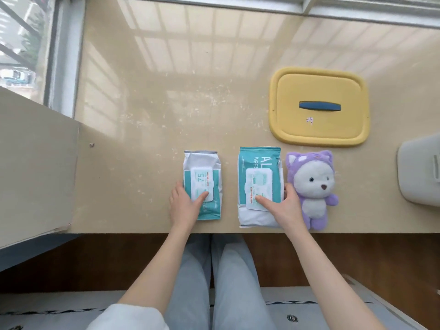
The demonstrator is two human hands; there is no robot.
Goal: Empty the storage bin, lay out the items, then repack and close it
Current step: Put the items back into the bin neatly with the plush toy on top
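Head view: the left hand grips the small wipes pack, thumb on its flap. The right hand grips the large wipes pack just beside the plush toy. The yellow lid lies beyond them, and the grey bin sits at the far right edge.

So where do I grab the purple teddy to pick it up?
Grab the teddy round its belly, under the big head, coming down from above, since it lies flat on its back. The big wipes pack crowds one side, so start from the free side.
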